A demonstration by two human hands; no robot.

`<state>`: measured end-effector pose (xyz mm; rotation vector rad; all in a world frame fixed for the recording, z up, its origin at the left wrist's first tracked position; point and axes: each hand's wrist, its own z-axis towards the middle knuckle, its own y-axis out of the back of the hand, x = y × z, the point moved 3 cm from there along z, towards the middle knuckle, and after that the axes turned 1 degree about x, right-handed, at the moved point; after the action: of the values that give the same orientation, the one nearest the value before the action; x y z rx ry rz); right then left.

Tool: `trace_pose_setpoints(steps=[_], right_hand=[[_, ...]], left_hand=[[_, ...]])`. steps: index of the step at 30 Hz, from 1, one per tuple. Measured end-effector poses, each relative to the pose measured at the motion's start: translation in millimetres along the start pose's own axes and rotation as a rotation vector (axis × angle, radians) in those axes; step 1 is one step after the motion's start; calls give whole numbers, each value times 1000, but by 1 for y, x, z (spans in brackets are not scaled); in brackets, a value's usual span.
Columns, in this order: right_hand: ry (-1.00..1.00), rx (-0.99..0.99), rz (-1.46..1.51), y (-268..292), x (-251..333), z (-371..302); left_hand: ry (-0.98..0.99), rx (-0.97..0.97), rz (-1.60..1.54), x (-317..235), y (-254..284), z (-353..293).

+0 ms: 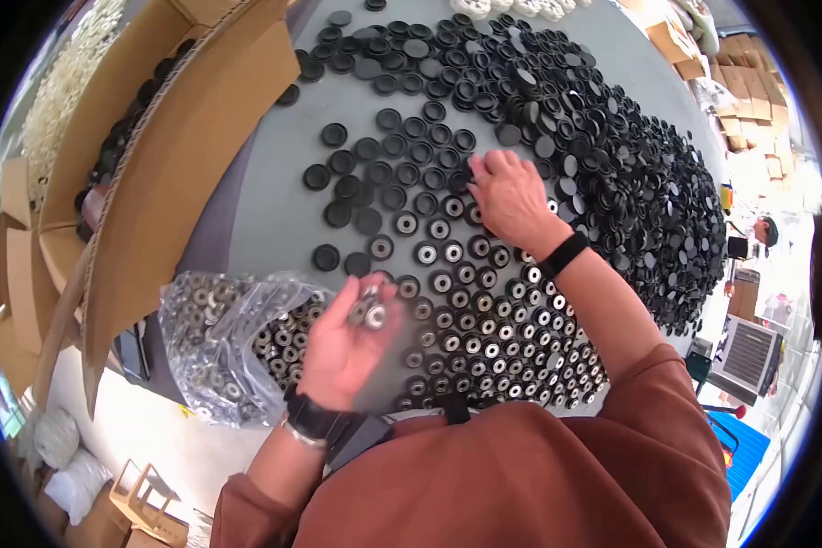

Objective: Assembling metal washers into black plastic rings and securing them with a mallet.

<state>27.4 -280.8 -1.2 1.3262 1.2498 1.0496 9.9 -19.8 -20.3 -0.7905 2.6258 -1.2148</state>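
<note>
My left hand (342, 352) is cupped palm up, with a few ring-shaped metal pieces (373, 315), bearing-like, lying in its fingers. Beside it a clear plastic bag (237, 342) lies with many of the same pieces in and at its mouth. My right hand (511, 194) reaches down onto the black round caps (408, 175), its fingertips drawn together at one cap; what they pinch is hidden. Nearer to me, rows of caps (467, 297) carry a metal ring in the middle. Farther away, the shallow caps lie bare, open side up.
A large heap of loose black caps (630, 173) covers the right of the grey table (283, 173). At the left stands an open cardboard box (192, 155) holding dark parts. White pieces (511, 7) lie at the far edge. Another person (765, 231) is in the right background.
</note>
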Motion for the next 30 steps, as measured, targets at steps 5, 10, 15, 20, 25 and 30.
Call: trace_pose_setpoints(steps=[5,10,15,20,25,30], right_hand=[[288,-225,738,54,63,-28],[508,-112,620,59,102,-41],[529,-54,645,47,92,-40],[-111,-240,520,32,-2,19],[-80,-118,414,6,-27,45],[-41,-102,419,-1,-21,50]], left_hand=[[-51,-27,140,-1,-26,1],[-85,-86,197,8,-29,2],[-43,-74,268,10,-27,-1],[-15,-105,307,10,-16,-3],[2,-108,295,13,-10,-3],[-7,-129,294,11,-9,-3]])
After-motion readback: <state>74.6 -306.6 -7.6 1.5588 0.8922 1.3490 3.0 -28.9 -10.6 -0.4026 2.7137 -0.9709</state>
